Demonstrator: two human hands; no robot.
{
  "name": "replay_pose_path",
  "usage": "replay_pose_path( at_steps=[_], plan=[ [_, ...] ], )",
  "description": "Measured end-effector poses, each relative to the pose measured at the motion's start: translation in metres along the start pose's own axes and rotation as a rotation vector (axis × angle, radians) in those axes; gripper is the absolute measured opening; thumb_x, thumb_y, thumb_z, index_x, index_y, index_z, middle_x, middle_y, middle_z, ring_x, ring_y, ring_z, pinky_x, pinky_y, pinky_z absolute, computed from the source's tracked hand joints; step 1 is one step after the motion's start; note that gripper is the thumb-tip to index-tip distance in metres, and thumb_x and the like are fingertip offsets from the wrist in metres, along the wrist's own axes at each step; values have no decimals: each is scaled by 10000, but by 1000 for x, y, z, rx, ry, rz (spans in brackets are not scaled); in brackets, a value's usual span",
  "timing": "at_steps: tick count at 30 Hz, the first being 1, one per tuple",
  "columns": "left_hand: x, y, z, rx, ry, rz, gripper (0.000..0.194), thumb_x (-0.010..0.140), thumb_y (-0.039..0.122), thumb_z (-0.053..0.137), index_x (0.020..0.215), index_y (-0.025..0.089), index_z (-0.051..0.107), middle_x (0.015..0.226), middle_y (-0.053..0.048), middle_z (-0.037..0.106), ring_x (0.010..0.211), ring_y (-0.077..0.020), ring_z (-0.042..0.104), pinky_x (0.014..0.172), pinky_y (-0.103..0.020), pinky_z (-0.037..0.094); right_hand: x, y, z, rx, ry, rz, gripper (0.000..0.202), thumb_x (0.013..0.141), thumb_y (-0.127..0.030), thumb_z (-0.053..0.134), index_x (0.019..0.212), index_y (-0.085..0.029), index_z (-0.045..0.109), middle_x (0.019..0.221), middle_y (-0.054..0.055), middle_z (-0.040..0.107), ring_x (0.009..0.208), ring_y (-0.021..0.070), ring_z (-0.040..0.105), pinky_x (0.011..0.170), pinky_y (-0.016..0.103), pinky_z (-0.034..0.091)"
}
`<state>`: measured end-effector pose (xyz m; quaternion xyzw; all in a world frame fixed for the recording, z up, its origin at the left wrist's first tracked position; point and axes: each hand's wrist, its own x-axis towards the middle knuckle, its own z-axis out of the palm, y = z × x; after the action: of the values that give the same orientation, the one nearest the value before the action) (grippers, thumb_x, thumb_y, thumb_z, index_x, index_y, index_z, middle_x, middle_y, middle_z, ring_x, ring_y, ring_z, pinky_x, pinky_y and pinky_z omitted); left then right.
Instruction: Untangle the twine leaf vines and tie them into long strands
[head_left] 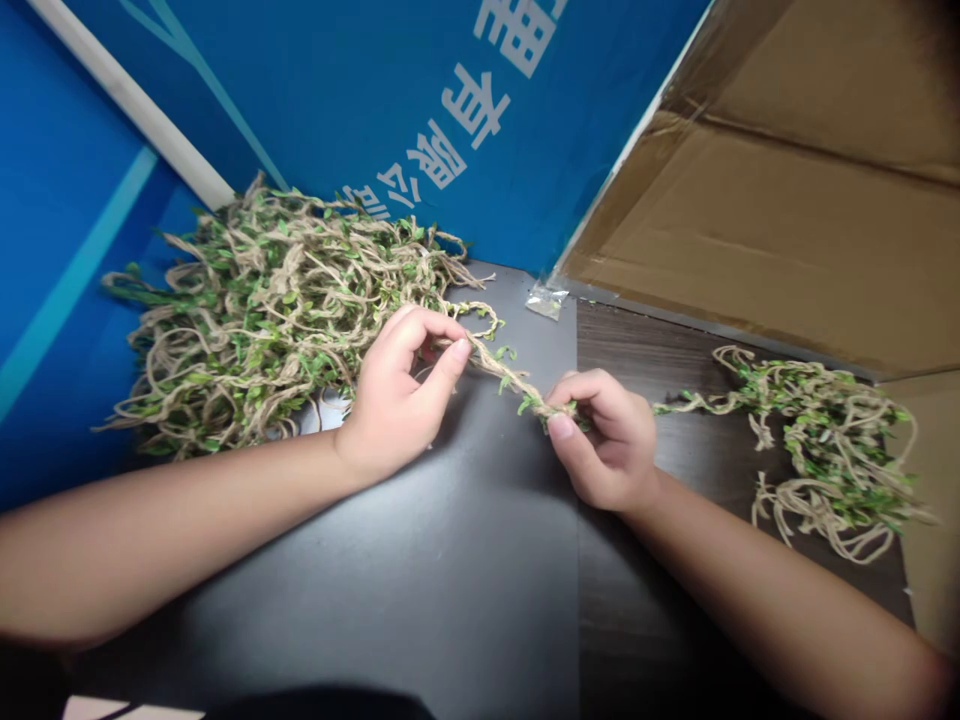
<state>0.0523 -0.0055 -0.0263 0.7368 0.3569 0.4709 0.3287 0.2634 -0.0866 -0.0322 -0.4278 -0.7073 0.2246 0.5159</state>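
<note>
A length of leafy twine (511, 377), tan cord with small green leaves, runs between my two hands above the dark grey surface. My left hand (405, 385) pinches it between thumb and fingers, close to the big pile. Farther right, my right hand (606, 435) grips the same strand, with thumb and fingertips closed on it. From behind the right hand, leafy cord continues toward a smaller bundle of leafy twine (832, 440). A large tangled pile of leafy twine (292, 310) lies behind and left of my left hand.
Blue panels (315, 90) with pale lettering stand behind the pile, and a white pole (135, 100) slants down to it. At right leans a large cardboard sheet (795, 230). A small clear plastic packet (546, 302) lies near its lower corner. The grey sheet (450, 600) meets dark wood-grain surface (637, 600).
</note>
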Motion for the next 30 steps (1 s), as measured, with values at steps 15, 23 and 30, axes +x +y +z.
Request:
replay_pose_path(
  at_steps=[15, 23, 30],
  plan=[
    [-2, 11, -6, 150, 19, 261, 129, 965, 156, 596, 1084, 180, 638, 1135, -91, 584, 1137, -219, 574, 1004, -407, 474, 2, -3, 2, -144, -15, -32, 57, 949, -158, 617, 974, -206, 598, 704, -36, 618, 542, 66, 494, 539, 202, 403],
    [-8, 12, -5, 105, -282, 472, 188, 895, 214, 762, 1011, 180, 618, 932, -41, 651, 884, -183, 616, 824, -347, 496, 4, -3, 2, -147, -47, -48, 45, 956, -167, 626, 990, -194, 615, 710, -30, 647, 539, 64, 520, 536, 193, 420],
    [-7, 8, -2, 198, -329, 366, 84, 979, 226, 660, 1048, 191, 628, 1009, -70, 655, 1003, -213, 620, 906, -382, 501, 7, -2, 3, -156, -94, -60, 65, 990, -179, 583, 971, -180, 645, 753, -4, 683, 607, 86, 591, 588, 207, 463]
  ],
)
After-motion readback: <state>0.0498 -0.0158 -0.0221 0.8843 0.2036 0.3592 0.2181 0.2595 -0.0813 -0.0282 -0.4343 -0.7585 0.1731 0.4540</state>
